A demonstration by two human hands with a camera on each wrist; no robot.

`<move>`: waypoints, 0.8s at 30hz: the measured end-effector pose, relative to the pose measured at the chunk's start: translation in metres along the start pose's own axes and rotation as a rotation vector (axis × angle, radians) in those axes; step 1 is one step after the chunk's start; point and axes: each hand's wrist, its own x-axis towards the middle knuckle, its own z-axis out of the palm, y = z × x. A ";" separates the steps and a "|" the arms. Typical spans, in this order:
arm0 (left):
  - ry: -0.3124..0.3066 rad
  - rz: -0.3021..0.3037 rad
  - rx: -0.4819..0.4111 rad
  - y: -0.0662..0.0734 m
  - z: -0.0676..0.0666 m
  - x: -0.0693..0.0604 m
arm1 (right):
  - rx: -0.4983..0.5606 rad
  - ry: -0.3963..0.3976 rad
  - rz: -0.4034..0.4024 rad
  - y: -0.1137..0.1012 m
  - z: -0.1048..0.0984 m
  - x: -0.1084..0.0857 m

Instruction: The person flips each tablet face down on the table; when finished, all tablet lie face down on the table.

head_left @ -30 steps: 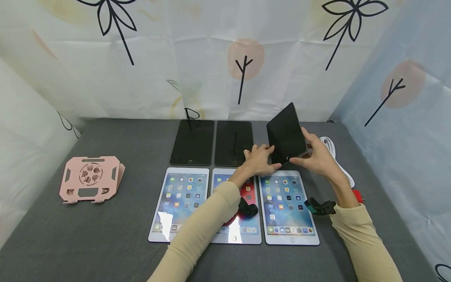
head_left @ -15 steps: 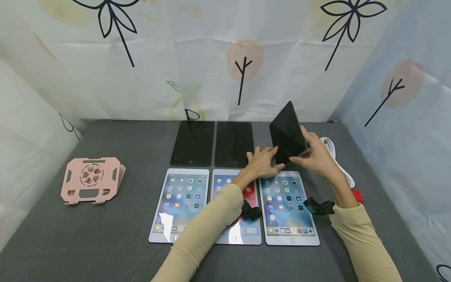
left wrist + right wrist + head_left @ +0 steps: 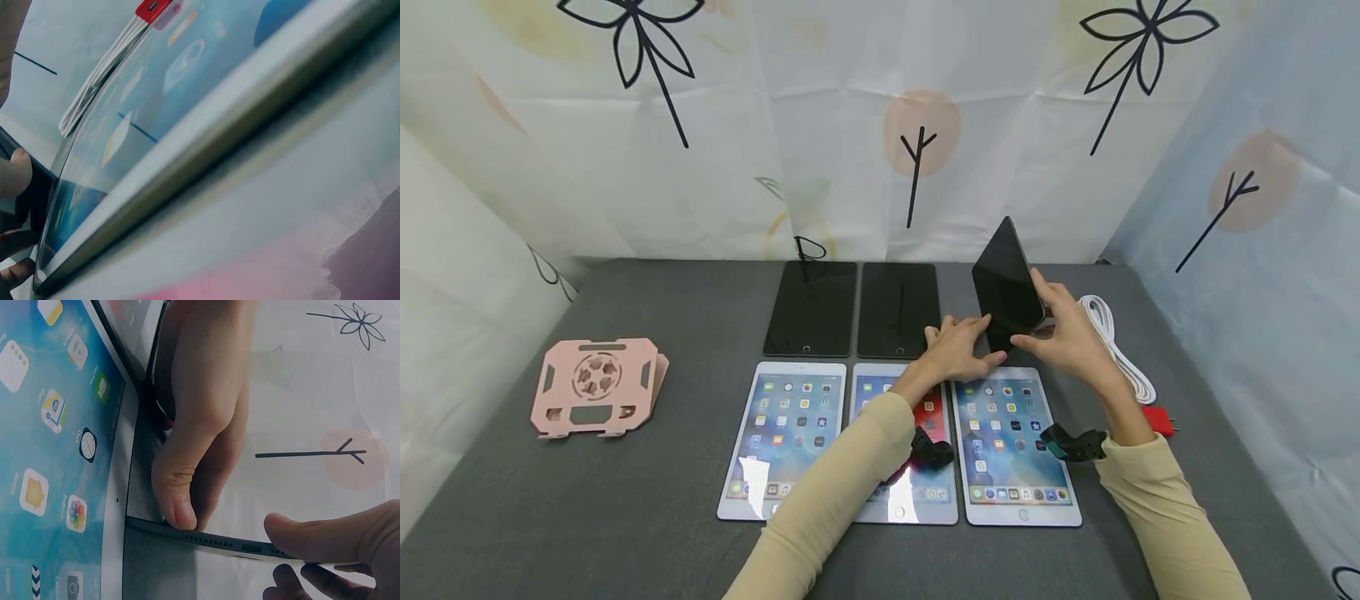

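In the head view my right hand point(image 3: 1070, 335) holds a black tablet point(image 3: 1006, 287) by its right edge, thumb in front and fingers behind. It stands tilted up at the back right. My left hand point(image 3: 957, 350) reaches across, its extended fingers and thumb touching the tablet's lower left part. In the right wrist view, the tablet's bottom edge point(image 3: 209, 541) shows speaker holes and a port. My left thumb rests against its screen side. Two dark tablets point(image 3: 814, 310) point(image 3: 898, 304) lie flat to the left. Three lit white tablets point(image 3: 1020, 517) lie in the front row.
A pink cut-out stand point(image 3: 597, 385) is at the left of the grey table point(image 3: 647, 517). A coiled white cable point(image 3: 1118, 346) and a red plug point(image 3: 1159, 420) are right of my right hand. Patterned cloth point(image 3: 835, 108) hangs behind and at the sides.
The left hand has moved slightly right along the tablet. The raised tablet has swung a little more upright in my right hand, which has shifted slightly left.
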 end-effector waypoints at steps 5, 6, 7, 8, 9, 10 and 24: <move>-0.056 0.030 -0.092 -0.006 -0.009 0.000 | -0.006 -0.004 -0.016 -0.002 0.001 -0.001; -0.058 0.041 -0.129 -0.007 -0.012 0.000 | -0.008 -0.002 -0.018 -0.002 0.001 -0.001; -0.057 0.053 -0.172 -0.008 -0.015 0.000 | -0.009 0.003 -0.020 -0.003 0.002 -0.002; -0.054 0.064 -0.215 -0.009 -0.018 0.000 | -0.012 0.006 -0.020 -0.003 0.002 -0.002; -0.047 0.076 -0.261 -0.010 -0.021 0.000 | -0.016 0.011 -0.019 -0.003 0.002 -0.002; -0.039 0.086 -0.309 -0.010 -0.023 0.000 | -0.019 0.016 -0.018 -0.003 0.003 -0.002; 0.032 0.167 -0.506 0.006 -0.049 -0.005 | 0.028 0.010 -0.041 -0.006 0.011 0.000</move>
